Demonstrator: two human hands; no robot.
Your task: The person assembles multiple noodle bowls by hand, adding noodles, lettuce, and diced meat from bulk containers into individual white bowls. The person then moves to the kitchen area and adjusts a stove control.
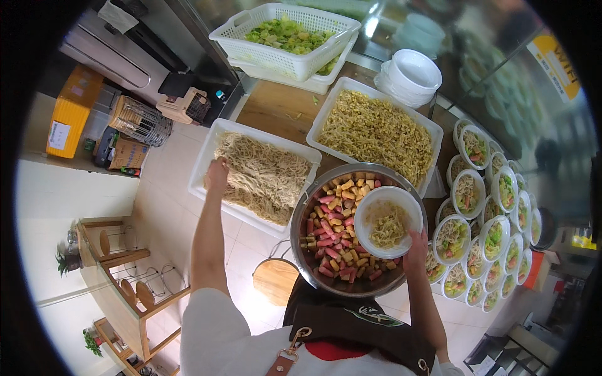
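Note:
My right hand (pixel 415 252) grips the rim of a white bowl (pixel 408 211) with pale bean sprouts (pixel 389 232) in its bottom. This bowl is held above a large steel basin (pixel 302 260) of pink sausage pieces and golden-brown chunks (pixel 326 233). To the left, my left hand (pixel 217 173) reaches into a white tray (pixel 202 155) of thin beige noodles (pixel 263 178), its fingers closed on noodles at the tray's left side. Beyond the basin, a second white tray (pixel 321 120) holds a heap of bean sprouts (pixel 376 133).
Chopped lettuce (pixel 290 34) fills a white basket (pixel 241 39) at the back. A stack of white bowls (pixel 415 70) stands behind the sprout tray. Many filled bowls (pixel 492 238) are piled on the right. A round wooden stool (pixel 274 281) is below, near the basin.

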